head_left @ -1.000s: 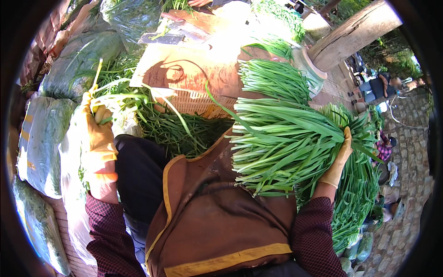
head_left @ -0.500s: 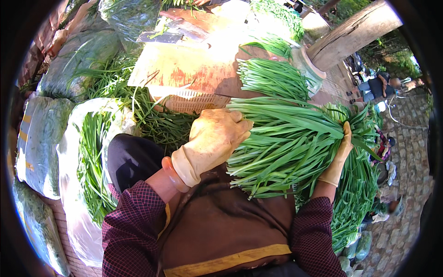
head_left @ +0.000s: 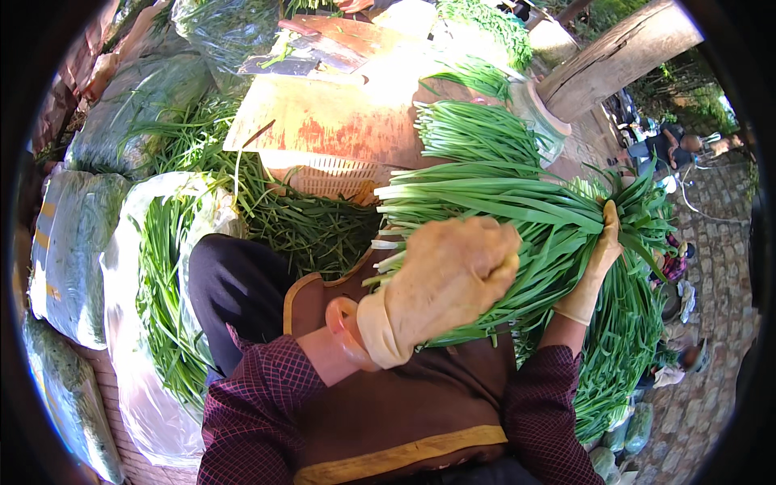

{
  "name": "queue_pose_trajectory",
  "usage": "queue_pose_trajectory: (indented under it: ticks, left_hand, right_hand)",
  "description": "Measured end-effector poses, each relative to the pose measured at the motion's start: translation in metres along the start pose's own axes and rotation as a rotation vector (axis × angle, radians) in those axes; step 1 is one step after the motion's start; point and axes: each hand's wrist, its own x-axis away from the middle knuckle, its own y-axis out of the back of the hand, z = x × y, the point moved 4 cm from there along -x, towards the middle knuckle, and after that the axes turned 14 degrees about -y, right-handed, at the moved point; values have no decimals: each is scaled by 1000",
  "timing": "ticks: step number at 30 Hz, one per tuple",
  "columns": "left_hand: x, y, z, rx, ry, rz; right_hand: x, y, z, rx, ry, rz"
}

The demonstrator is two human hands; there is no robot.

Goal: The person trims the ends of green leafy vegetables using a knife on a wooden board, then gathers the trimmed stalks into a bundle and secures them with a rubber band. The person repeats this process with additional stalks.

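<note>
In the head view, the bunch of long green stalks [head_left: 473, 192] lies in front of the person, right of centre, its pale ends toward the left and its leafy ends toward the right. The right hand [head_left: 600, 260], gloved, is clamped around the bunch near its leafy end, thumb over the top. The left hand [head_left: 454, 271], gloved too, is over the stalks with its fingers curled together; whether they pinch a stalk I cannot tell, since the back of the glove hides them.

For good handling, the right hand's grip should be firm enough that nothing slides, yet soft enough not to crush the leaves, I judge. The left hand would do best to work lightly along the stalks, with the pale ends level.

Around lie a second bunch [head_left: 481, 133] beyond, a reddish board [head_left: 323, 121] over a slatted basket [head_left: 319, 175], loose leaves [head_left: 311, 234] near the knee, and a plastic bag [head_left: 133, 396] of greens at the left. A leafy heap [head_left: 626, 347] crowds the right forearm and could snag the leaf tips; the left hand itself covers part of the bunch from sight
</note>
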Motion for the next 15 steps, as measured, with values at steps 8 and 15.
queue_pose_trajectory:
  ticks: [8, 15]
  left_hand:
    - [12, 17, -88, 790, -250, 17]
    - [18, -19, -136, 1948, -216, -21]
  right_hand:
    - [-15, 13, -35, 113, 61, 40]
    - [-22, 3, -49, 63, 144, 162]
